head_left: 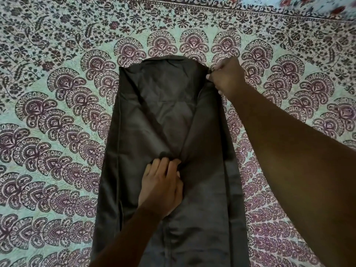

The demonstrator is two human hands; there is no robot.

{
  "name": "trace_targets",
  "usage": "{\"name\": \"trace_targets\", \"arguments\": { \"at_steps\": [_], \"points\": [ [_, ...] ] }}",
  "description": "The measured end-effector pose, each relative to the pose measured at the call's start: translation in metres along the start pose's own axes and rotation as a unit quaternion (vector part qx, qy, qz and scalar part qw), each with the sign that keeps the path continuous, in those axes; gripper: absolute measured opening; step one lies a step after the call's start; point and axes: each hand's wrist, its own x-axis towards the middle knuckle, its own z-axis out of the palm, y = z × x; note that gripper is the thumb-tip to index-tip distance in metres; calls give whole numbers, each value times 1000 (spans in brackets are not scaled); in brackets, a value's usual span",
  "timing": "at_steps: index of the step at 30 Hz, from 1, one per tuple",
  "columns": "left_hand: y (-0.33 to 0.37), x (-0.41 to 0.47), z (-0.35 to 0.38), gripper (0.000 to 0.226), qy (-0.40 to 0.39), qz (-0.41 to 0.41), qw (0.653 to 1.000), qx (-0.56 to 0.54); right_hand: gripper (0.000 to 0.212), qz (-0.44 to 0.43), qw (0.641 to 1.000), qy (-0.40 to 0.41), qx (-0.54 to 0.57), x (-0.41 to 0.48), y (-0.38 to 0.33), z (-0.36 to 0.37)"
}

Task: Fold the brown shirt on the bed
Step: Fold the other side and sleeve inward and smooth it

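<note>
Brown shirt (167,132) lies flat down the centre of the frame on the bed's patterned bedspread (57,112), already narrowed into a long strip, both sides turned in and overlapping along the middle. Far end sits mid-upper frame; near end runs off the bottom edge.

Left hand (161,187): palm down at mid-length, fingers bunching cloth where the turned-in flaps meet. Closed on the shirt, pinning more than lifting. Right hand (225,76): reached out to the upper right corner of the strip, fingers pinched on that edge.

Handling, my read: thin, light, soft cloth with a slight sheen, so probably a bit slippery. No stiffness, so it'll sag and the flaps will slide open if lifted from one point. Best to hold at corners or along the folded edges, two points at once, keep it low on the bed. Flatten the bunched spot under the left hand before the crosswise fold.
</note>
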Motion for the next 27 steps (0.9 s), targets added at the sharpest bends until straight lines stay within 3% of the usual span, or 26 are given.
{"name": "trace_targets", "arguments": {
  "at_steps": [2,5,11,15,24,27],
  "points": [
    [0,0,-1,31,0,-1,1000,-3,30,57,996,-26,68,4,3,1],
    [0,0,-2,33,-7,-1,1000,-10,34,61,990,-8,125,5,7,-5],
    [0,1,-3,37,-16,-4,1000,-13,21,4,995,62,77,4,15,-3],
    [1,2,-5,38,-21,-4,1000,-14,17,-73,996,44,-31,-8,24,-5],
    [0,1,-3,37,-30,-9,999,-8,19,-42,994,78,-68,-8,22,-8],
    [1,2,-4,36,-19,-2,1000,-7,34,-37,994,72,-66,-10,15,-11]
  ]
}}
